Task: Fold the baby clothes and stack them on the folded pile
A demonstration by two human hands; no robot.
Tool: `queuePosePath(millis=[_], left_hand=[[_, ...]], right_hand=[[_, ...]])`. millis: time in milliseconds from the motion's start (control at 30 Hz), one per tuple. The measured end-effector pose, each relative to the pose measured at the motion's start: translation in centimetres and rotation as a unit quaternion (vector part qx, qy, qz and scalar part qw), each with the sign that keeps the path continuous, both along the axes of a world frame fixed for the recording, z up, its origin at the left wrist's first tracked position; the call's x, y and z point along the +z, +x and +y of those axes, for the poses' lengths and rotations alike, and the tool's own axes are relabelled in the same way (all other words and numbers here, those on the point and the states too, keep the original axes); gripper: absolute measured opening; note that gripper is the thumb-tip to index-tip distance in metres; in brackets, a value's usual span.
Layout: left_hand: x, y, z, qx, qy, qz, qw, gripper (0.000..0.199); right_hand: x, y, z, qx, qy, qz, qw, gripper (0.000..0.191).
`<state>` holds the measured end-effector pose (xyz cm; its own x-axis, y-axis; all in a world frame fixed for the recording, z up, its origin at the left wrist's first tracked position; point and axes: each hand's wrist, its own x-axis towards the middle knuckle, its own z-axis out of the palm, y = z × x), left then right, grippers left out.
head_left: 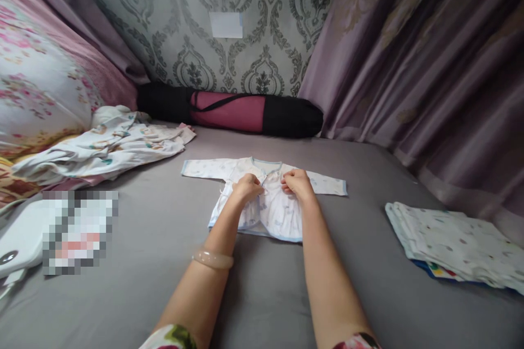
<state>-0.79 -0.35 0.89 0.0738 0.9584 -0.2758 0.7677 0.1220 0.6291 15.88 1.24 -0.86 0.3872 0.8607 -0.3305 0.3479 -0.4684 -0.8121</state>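
Floral cuffs (174,336) nearest cam; left hand (246,187) + right hand (298,182) over front of white top (280,215)

White top lies flat, front up, on gray sheet (164,229), approx ctr of view. Long axis runs sleeve to sleeve, L–R, i.e. crosswise to the person's reach; neckline on far side, blue-edged hem on near side. Front opening sits btwn the hands: left hand is nearer, fingertips close by its edge; right hand is over R chest panel, bit further off. So cloth is directly beneath both sets of fingers, tips facing inward. Fingers narrow on each hand, thumb near index; can't tell if they pinch a tie or fabric, detail's too small. Further out: bangle (213,259) on L forearm, crumpled printed cloth (118,144) to L, folded cloth (454,237) to R, black-and-red bag (241,115) at back.
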Motion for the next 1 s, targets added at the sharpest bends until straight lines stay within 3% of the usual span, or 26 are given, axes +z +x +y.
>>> queuePosePath(millis=[167,333,433,633,800,900,1000], left_hand=[[0.8,-0.1,-0.2,-0.043,0.000,0.066,0.997,0.004],[1.2,-0.1,-0.3,-0.060,0.001,0.072,0.996,0.011],[1.1,-0.1,-0.3,-0.059,0.010,0.069,0.996,0.014],[0.5,-0.1,0.1,-0.064,0.006,0.068,0.996,0.015],[0.5,-0.2,0.3,-0.079,-0.008,0.067,0.995,0.017],[0.6,-0.2,0.3,-0.084,-0.017,0.071,0.994,0.016],[0.6,-0.3,0.3,-0.092,-0.016,0.076,0.993,0.014]], right_hand=[[-1.3,1.4,-0.1,0.003,-0.010,-0.006,1.000,0.008],[-0.3,0.6,0.2,0.049,0.076,-0.076,0.993,0.011],[1.0,-1.3,1.3,0.126,0.135,-0.203,0.962,0.019],[2.1,-5.6,3.9,0.191,0.029,-0.342,0.920,0.030],[1.2,-6.0,4.6,0.223,-0.009,-0.357,0.907,0.021],[0.9,-5.8,4.5,0.227,0.019,-0.390,0.892,0.021],[0.6,-6.3,4.5,0.259,0.092,-0.428,0.861,0.030]])
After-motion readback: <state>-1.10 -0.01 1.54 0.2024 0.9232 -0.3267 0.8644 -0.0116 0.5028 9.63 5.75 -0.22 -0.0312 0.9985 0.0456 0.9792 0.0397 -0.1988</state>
